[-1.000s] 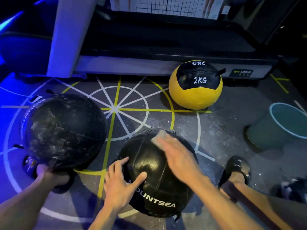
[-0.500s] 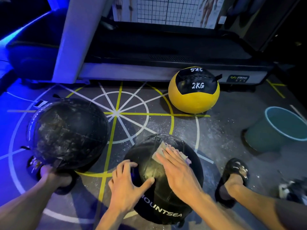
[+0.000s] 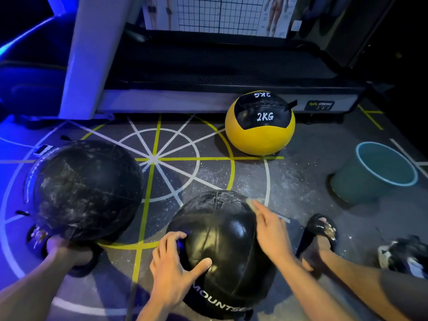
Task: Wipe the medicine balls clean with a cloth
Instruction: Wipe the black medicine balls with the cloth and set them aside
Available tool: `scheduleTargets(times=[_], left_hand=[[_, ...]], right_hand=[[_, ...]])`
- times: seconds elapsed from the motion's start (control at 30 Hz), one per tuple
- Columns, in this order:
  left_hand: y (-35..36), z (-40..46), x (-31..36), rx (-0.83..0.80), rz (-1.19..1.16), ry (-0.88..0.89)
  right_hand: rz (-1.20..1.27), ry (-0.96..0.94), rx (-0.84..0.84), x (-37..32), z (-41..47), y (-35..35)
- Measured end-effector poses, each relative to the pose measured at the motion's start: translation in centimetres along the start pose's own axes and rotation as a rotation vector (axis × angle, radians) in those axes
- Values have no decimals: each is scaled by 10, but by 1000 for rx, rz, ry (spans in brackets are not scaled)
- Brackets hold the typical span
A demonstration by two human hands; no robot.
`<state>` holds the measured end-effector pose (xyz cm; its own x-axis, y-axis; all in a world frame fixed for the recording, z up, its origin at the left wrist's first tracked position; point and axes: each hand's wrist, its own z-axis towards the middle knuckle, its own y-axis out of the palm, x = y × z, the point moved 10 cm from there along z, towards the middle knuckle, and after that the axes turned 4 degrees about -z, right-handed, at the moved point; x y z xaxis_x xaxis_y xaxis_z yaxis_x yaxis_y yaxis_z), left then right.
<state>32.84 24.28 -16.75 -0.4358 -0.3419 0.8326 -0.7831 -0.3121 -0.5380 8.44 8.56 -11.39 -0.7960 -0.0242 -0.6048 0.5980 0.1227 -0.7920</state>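
Since a second ago the right hand [image 3: 269, 230] has slid the cloth [image 3: 252, 203] from the crown of the near black medicine ball [image 3: 222, 246] over to its upper right shoulder, and only a pale corner of the cloth now shows past the fingertips. The fingers lie fairly straight, pressing the cloth against the leather rather than clutching it. The left hand [image 3: 172, 267] braces the ball's left side, fingers spread and curved over it with the thumb across the front; it steadies the ball more than it grasps it. The ball sits on the marked gym floor [image 3: 208, 172], between the person's feet, and white dust remains along its top seam. The risk I see is the cloth slipping out from under flat fingers as the stroke runs off the curve, or the ball rolling left if the push outweighs the brace. A dustier black ball [image 3: 85, 188] waits to the left, resting against the person's left foot, and the yellow 2KG ball [image 3: 260, 135] stands well apart by the treadmill, with a teal bucket [image 3: 352, 181] on the right.
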Motion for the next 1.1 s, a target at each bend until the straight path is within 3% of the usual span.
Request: scheduleTargets(times=[0.07,0.17,0.23,0.33,0.37,0.53,0.6,0.67,0.83,1.0,1.1], left_hand=[[0,2,-4,-3,7,-10],[-1,1,-8,-7,18,2],[0,-2,-7,-9,21,14],[4,-4,-3,-19,15,13],[6,-4,-2,-23,6,12],[8,1,-7,-27,21,-3],[8,1,-7,-22,12,-2],[10,1,-5,-24,-6,3],[14,1,-4,-33,-25,2],[12,1,-2,-27,-42,21],[11,0,-5,-23,-40,20]], right_hand=[[-22,-310,28,-45,-24,10],[-177,-698,-78,-62,-48,28],[-139,-586,-101,-36,-21,14],[-68,-28,-104,28,21,-2],[-54,8,-89,27,18,0],[-65,-456,-38,-58,-25,22],[-56,-511,-72,-66,-24,19],[-35,-431,-92,-53,-9,7],[-27,57,-96,31,33,-10],[33,10,22,8,37,-16],[-82,89,72,31,50,-32]])
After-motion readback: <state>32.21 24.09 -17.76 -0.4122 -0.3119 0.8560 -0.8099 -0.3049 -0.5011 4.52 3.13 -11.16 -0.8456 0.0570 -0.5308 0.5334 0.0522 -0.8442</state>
